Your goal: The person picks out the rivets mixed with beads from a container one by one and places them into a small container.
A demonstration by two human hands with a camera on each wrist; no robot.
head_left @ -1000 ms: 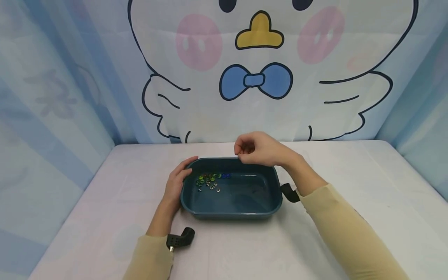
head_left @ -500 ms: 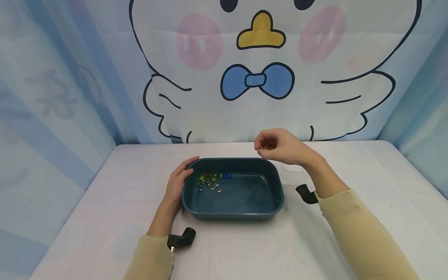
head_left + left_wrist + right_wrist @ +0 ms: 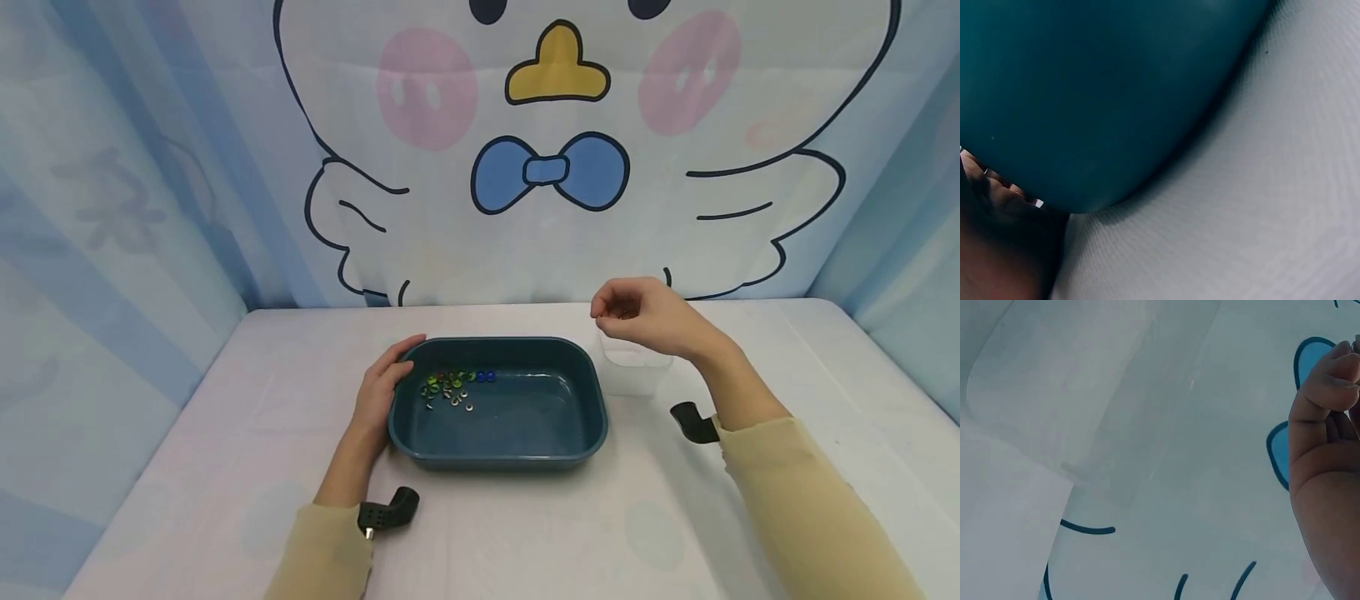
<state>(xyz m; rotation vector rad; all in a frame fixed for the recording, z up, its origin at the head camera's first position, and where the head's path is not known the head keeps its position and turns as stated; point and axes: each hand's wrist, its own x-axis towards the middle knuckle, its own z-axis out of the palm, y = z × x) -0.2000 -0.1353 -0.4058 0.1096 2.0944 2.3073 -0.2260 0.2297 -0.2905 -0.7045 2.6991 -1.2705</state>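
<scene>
A dark teal rectangular basin [image 3: 495,458] sits mid-table in the head view. Inside, towards its left, lie green and blue glass marbles [image 3: 486,377] and several small ring-like metal nuts [image 3: 454,401]. My left hand [image 3: 375,396] grips the basin's left end, thumb over the rim and fingers along the outer wall. Above a clear plastic box [image 3: 633,379] right of the basin, my right hand [image 3: 648,317] has its thumb and fingertips pinched together. The right wrist view shows a small greyish metallic piece [image 3: 1355,345] at those fingertips, mostly hidden; I cannot tell its kind.
A white cloth [image 3: 510,533] covers the table. Behind it hangs a curtain [image 3: 555,242] printed with a cartoon bird, and pale blue curtains [image 3: 112,275] close off the sides. Black wrist cameras [image 3: 693,423] stick out from both wrists.
My right hand has moved right, from above the basin's far rim to above the clear box, its fingertips still pinched. The left hand and the basin have stayed put.
</scene>
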